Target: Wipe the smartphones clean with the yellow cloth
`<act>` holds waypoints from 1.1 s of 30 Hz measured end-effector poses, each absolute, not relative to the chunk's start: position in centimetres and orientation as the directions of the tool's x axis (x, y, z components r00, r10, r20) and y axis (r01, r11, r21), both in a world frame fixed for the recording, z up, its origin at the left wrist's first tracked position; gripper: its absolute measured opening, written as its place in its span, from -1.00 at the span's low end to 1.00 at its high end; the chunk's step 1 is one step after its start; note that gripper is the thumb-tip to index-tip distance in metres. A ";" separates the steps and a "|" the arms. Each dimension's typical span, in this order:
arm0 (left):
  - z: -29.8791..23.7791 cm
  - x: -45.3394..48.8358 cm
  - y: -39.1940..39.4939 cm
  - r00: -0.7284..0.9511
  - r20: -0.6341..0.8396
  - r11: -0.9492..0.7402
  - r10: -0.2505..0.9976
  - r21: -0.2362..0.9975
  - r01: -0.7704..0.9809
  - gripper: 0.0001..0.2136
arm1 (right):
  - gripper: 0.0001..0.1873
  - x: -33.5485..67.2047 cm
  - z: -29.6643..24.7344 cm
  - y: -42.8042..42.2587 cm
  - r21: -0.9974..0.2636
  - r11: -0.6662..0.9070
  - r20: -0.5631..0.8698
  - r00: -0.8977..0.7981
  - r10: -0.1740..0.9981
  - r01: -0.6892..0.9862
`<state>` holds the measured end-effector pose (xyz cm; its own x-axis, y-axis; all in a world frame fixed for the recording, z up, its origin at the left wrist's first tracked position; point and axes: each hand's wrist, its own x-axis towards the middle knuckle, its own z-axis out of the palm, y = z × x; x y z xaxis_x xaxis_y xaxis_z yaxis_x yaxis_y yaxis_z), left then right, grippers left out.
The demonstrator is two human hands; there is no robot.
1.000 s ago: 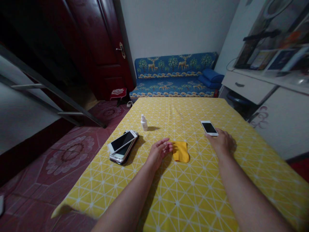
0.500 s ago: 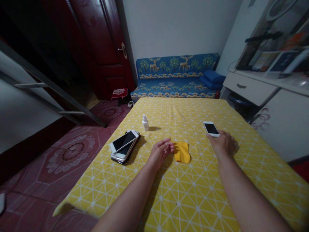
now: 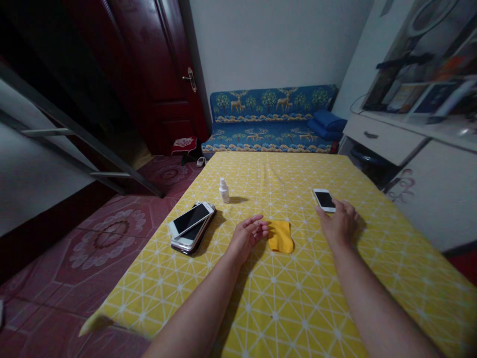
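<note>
Yellow tablecloth (image 3: pixel 283 293) | left hand (image 3: pixel 246 236) loosely spread | right hand (image 3: pixel 339 223) partly hides phone (image 3: pixel 324 199), grip unclear

A yellow tablecloth (image 3: pixel 283 298) patterned with white lines is spread over the desk (image 3: pixel 276 169). The near end of a white phone (image 3: pixel 323 199), laid screen up, is reached by the right grip (image 3: pixel 338 223); whether it is clasped cannot be told. The left grip (image 3: pixel 244 236) is held loosely curled just beside a yellow cloth (image 3: pixel 282 238). Farther left, a white bottle (image 3: pixel 224 194) is stood upright near stacked phones (image 3: pixel 192 220), topped by one laid askew. Beyond the desk, a blue sofa (image 3: pixel 268 135) is flanked on the left by a dark red door (image 3: pixel 167 74).
</note>
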<state>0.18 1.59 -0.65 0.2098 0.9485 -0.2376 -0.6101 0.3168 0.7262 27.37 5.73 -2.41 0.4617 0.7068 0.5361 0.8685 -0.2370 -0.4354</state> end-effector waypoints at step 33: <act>4.3 -17.6 1.9 -0.028 0.087 0.005 0.996 0.258 0.966 -0.23 | -0.64 15.8 -1.8 0.9 -0.518 0.251 0.387 -0.038 0.921 0.817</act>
<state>-17.57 1.89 4.30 -0.0282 0.9958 0.0874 0.9661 0.0047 0.2579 15.76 0.87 -1.80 -0.0378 0.9213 0.3871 0.8175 0.2514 -0.5183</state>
